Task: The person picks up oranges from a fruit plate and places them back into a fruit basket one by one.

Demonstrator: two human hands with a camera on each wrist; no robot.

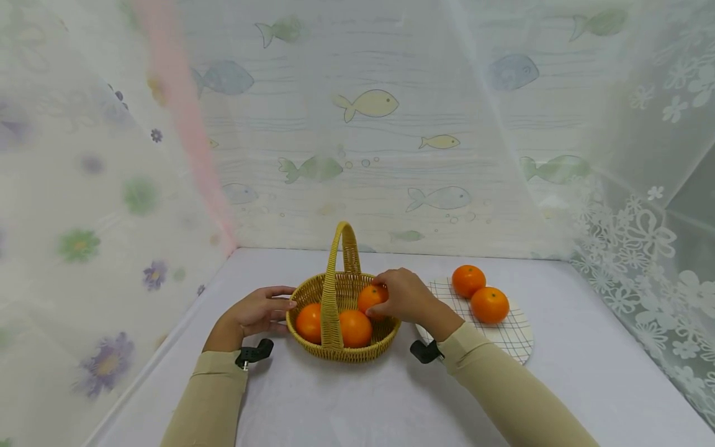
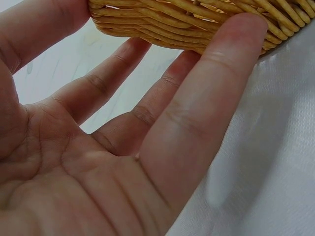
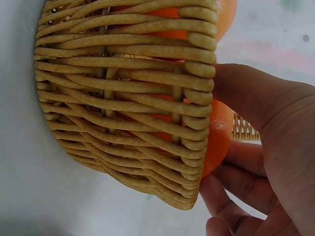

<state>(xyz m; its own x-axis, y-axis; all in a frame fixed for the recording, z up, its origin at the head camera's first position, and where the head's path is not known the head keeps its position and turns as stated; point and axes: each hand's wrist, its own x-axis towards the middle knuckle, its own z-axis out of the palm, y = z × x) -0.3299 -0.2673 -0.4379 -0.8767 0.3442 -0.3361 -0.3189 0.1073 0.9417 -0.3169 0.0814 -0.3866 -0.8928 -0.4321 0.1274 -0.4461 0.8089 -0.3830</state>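
A yellow wicker basket (image 1: 357, 354) with a tall arched handle stands on the table. Two oranges (image 1: 355, 329) lie in its front and left part. My right hand (image 1: 410, 298) pinches a third orange (image 1: 373, 299) between thumb and fingers inside the basket's right rim. The right wrist view shows that orange (image 3: 219, 137) just above the rim, partly hidden by the weave. At the basket's left side, my left hand (image 1: 259, 310) rests extended fingers against the wicker. Up close in the left wrist view, its fingertips touch the basket wall (image 2: 162, 24).
To the right lies a round white plate (image 1: 516, 335) with a dark grid pattern, bearing two oranges (image 1: 490, 305). The right forearm passes over its near left edge. A white cloth covers the table (image 1: 335, 410), and fish-printed curtain (image 1: 368, 186) hangs behind it.
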